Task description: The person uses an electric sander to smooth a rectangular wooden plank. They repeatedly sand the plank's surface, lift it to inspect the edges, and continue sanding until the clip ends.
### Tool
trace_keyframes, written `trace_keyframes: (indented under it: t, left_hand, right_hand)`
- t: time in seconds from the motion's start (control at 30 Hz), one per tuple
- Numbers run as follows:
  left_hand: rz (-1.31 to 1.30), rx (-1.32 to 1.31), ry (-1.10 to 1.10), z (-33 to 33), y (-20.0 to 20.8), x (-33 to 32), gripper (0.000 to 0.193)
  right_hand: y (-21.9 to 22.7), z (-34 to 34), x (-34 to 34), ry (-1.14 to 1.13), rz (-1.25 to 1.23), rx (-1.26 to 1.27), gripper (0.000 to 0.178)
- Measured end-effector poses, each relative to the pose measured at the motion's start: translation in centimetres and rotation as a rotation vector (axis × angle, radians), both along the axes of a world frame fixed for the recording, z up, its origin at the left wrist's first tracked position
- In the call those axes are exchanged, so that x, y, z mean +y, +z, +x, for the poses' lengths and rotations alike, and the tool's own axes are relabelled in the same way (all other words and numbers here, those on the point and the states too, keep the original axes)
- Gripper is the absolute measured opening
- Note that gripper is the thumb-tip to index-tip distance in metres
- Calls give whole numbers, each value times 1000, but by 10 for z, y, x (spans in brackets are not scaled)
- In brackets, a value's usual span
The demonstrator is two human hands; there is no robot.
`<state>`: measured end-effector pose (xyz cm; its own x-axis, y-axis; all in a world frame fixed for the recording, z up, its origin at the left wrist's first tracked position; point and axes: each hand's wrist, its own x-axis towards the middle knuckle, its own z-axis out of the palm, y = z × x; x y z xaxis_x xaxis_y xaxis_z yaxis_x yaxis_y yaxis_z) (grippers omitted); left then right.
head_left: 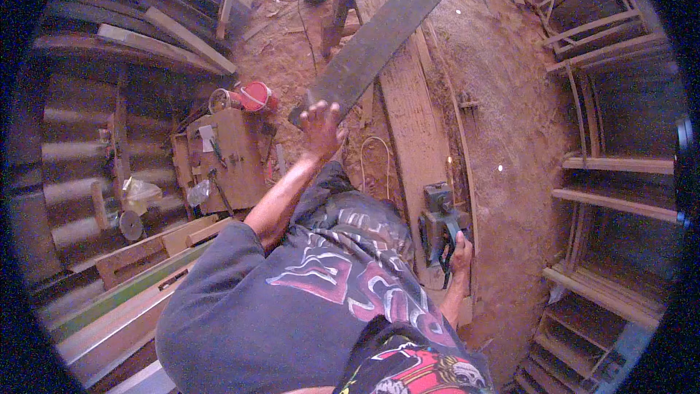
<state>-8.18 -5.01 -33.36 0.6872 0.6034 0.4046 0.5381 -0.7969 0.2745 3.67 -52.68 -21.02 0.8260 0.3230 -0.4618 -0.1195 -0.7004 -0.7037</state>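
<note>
Nearest to us is the black-and-red printed cloth [426, 368], bunched against the dark shirt [233, 299]; its loose folds are best kept clear of the tool. Our right hand [459, 252] has its fingers closed round the handle of a dark power tool [436, 204], which looks like a planer and sits on the near part of a long, thick plank [415, 113]. A firm wrap and a level wrist should keep its base settled on the wood. Our left hand [321, 131] stretches forward with fingers spread over the near end of a dark board [379, 44]; we cannot tell whether they grip it or merely rest there. That board lies slantwise across the plank, well apart from the tool, so we would handle it slowly, lest its far end swing. With our hands divided, we judge it wise to leave the tool still while the board takes our attention, and to watch the pale loop [389, 164] near our feet.
</note>
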Motion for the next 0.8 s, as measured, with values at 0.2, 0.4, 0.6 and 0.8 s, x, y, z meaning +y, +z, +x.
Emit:
trace_keyframes:
  t: [0.2, 0.4, 0.6, 0.8]
  left_hand:
    - [-763, 143, 260, -4, -10, 148, 71]
    - [-1689, -74, -173, -32, -72, 137, 66]
    - [-1619, -128, 176, -18, -50, 30, 72]
    - [-1641, -239, 230, -8, -19, -30, 84]
  right_hand:
    - [-23, -7, -3, 15, -131, -162, 51]
    - [-17, -18, 1, 25, 83, -80, 47]
    - [-6, -27, 5, -134, 81, 10, 47]
    - [-7, -29, 3, -192, 66, 70, 45]
